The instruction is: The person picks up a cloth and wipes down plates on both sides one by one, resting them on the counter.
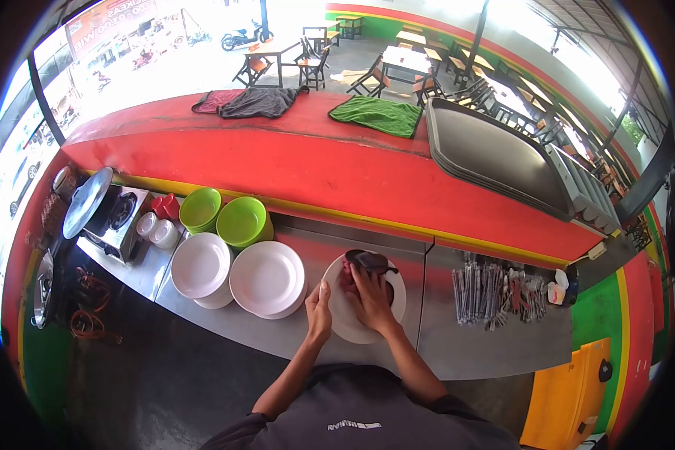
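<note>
A white plate [337, 324] lies on the metal counter in front of me. My left hand [319, 309] holds its left rim, thumb up on the edge. On the plate's upper part, my right hand [370, 300] presses a bunched dark and reddish cloth [373, 261] against the surface, with some of the cloth showing between and beyond the fingers. Just left of my left hand stands a stack of white plates [268, 278], and a second stack of white plates [201, 265] is beside it.
Green bowls [241, 221], red and white cups [163, 234] and a stove [120, 217] are at the left. Wrapped cutlery [478, 294] lies to the right. A red ledge [277, 150] holds cloths [379, 114] and black trays [495, 154].
</note>
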`<state>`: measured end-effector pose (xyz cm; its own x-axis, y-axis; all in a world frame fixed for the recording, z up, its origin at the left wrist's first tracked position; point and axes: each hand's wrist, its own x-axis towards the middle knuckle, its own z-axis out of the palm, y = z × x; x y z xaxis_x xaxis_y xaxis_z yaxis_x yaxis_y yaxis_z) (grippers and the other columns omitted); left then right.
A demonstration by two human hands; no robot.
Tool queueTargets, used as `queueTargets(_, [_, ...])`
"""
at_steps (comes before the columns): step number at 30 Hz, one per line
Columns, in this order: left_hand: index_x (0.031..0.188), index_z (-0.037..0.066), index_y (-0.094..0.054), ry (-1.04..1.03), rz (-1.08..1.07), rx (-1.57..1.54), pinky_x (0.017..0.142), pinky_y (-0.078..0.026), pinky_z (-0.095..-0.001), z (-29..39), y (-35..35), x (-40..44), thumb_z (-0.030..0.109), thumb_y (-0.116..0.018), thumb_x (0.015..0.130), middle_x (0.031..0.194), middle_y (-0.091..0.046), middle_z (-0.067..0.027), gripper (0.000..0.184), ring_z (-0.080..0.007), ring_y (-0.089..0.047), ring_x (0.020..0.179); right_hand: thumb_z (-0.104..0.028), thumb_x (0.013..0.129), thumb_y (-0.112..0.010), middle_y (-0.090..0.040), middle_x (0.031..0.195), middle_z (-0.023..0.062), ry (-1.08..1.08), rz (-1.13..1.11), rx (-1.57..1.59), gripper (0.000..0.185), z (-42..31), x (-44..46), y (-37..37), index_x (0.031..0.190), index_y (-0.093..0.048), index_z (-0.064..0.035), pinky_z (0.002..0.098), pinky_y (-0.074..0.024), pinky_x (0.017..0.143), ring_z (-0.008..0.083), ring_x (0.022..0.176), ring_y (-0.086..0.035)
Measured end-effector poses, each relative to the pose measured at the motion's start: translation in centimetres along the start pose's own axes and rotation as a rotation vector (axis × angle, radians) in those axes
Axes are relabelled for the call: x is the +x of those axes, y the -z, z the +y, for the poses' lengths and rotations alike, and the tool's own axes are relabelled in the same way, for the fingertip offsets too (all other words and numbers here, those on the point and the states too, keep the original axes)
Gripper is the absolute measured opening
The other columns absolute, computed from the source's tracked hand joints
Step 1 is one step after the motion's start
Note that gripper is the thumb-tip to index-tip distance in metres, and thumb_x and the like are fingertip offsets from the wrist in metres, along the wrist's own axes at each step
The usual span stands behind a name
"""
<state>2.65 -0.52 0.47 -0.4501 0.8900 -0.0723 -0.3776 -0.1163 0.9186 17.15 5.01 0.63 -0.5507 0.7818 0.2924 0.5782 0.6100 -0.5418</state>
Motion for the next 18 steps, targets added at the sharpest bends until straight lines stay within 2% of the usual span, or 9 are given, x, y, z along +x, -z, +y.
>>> queueTargets(2, [0.1, -0.001, -0.066, 0.0, 0.012, 0.003, 0.075, -0.036, -0.0219, 0.0, 0.4, 0.2, 0.035, -0.049, 0.109, 0.086, -0.052, 0.0068, 0.041, -0.0045, -0.042, 0.081, -0.038, 0.099, -0.055, -0.03, 0.16, 0.0238, -0.049, -0.002, -0.061, 0.071, 0.5, -0.2, 0.1, 0.159, -0.027, -0.0123, 0.0644, -0.0163, 0.118, 0.0515, 0.145, -0.027])
queueTargets(5, [0.094, 0.001, -0.062, -0.015, 0.039, 0.034, 0.072, -0.034, -0.0221, 0.3, 0.9, 0.6, 0.035, -0.05, 0.109, 0.083, -0.048, 0.0073, 0.04, -0.0046, -0.039, 0.079, -0.04, 0.099, -0.055, -0.03, 0.159, 0.0258, -0.09, 0.017, -0.159, 0.073, 1.3, -0.7, -0.2, 0.159, -0.026, -0.0112, 0.0644, -0.0178, 0.117, 0.0531, 0.143, -0.028])
queueTargets(9, [0.091, 0.001, -0.06, -0.037, 0.068, 0.025, 0.07, -0.033, -0.0223, 0.9, 1.0, 1.1, 0.035, -0.05, 0.109, 0.082, -0.046, 0.0072, 0.04, -0.0047, -0.038, 0.078, -0.042, 0.098, -0.055, -0.03, 0.158, 0.0279, -0.113, -0.01, -0.129, 0.076, 1.4, -1.8, -0.4, 0.159, -0.026, -0.0082, 0.0644, -0.0182, 0.117, 0.0534, 0.142, -0.029])
queueTargets(12, [0.094, -0.001, -0.062, -0.05, 0.092, 0.016, 0.071, -0.035, -0.0226, 0.1, 1.8, 1.8, 0.036, -0.05, 0.108, 0.083, -0.048, 0.0065, 0.041, -0.0052, -0.039, 0.079, -0.042, 0.098, -0.055, -0.031, 0.158, 0.0278, -0.117, -0.037, -0.072, 0.076, 0.8, -3.0, -0.5, 0.159, -0.026, -0.0065, 0.064, -0.0182, 0.117, 0.0533, 0.142, -0.03])
queueTargets(18, [0.111, -0.004, -0.066, -0.078, 0.126, -0.055, 0.079, -0.04, -0.0243, 0.6, 1.7, 2.4, 0.036, -0.052, 0.107, 0.087, -0.054, 0.004, 0.043, -0.0066, -0.045, 0.084, -0.043, 0.098, -0.057, -0.035, 0.156, 0.0271, -0.049, -0.075, 0.071, 0.075, -0.5, -5.4, -1.3, 0.157, -0.03, -0.0058, 0.0625, -0.0167, 0.118, 0.0519, 0.142, -0.031])
